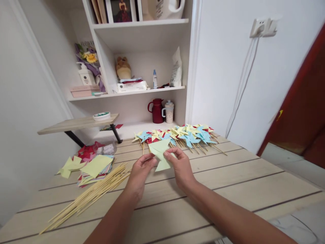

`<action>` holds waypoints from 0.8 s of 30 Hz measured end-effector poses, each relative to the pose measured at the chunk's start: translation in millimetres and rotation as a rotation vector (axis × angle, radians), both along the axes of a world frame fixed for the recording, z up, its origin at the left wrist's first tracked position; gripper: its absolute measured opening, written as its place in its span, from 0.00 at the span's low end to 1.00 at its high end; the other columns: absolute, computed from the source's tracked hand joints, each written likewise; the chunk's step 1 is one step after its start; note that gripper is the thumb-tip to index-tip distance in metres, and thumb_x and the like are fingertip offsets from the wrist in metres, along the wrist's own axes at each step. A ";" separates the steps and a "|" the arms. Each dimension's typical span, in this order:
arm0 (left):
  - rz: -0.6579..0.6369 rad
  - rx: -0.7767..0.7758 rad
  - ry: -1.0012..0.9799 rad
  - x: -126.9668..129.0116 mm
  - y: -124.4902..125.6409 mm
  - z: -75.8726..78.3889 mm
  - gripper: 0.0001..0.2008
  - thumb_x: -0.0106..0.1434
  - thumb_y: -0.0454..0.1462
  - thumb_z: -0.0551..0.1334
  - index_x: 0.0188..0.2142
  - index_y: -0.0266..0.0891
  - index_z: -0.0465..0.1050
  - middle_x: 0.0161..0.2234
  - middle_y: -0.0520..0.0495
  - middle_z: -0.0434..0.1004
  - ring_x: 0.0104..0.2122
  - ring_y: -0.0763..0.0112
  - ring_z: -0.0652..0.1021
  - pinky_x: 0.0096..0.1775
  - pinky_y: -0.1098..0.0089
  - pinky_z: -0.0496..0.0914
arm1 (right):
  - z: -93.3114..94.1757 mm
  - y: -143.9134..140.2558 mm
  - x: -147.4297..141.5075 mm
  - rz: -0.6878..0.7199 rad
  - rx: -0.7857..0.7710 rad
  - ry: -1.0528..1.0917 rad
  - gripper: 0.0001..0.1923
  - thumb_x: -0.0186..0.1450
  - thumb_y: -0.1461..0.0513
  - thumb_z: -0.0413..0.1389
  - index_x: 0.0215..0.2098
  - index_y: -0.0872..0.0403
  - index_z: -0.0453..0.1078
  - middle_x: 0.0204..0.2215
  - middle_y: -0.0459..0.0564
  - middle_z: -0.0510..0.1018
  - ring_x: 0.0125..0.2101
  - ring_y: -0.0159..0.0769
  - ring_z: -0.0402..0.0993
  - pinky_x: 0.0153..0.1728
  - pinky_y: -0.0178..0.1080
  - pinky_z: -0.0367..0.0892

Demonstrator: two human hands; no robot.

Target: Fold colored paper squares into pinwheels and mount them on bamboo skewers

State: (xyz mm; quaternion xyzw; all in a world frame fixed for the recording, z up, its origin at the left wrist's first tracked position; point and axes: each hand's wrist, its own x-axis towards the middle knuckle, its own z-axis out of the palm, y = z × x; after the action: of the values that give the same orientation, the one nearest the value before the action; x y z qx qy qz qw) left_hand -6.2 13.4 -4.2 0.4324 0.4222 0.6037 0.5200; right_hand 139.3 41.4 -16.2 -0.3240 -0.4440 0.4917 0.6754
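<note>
Both hands hold one pale green folded paper just above the wooden table. My left hand pinches its left edge. My right hand grips its right side with thumb and fingers. Behind the paper lies a row of finished paper pinwheels in yellow, blue and red on thin sticks. A bundle of bamboo skewers lies to the left of my left forearm.
A stack of coloured paper squares and loose yellow pieces lie at the left. White shelves behind hold bottles, a red jug and a mug. A small side shelf juts out at left.
</note>
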 end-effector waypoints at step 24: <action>-0.027 0.001 -0.116 3.4 -2.0 -17.1 0.17 0.50 0.45 0.73 0.34 0.35 0.80 0.35 0.42 0.83 0.37 0.61 0.80 0.47 0.62 0.70 | -1.7 2.6 7.9 0.308 -0.146 0.002 0.26 0.62 0.45 0.59 0.54 0.45 0.66 0.48 0.50 0.79 0.48 0.44 0.75 0.46 0.44 0.69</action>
State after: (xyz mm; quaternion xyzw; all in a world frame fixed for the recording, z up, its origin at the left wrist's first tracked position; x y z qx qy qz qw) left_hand -2.8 11.5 -21.3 0.4028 0.3851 0.6207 0.5514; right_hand 147.2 44.0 -17.9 -0.2998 -0.4510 0.6205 0.5671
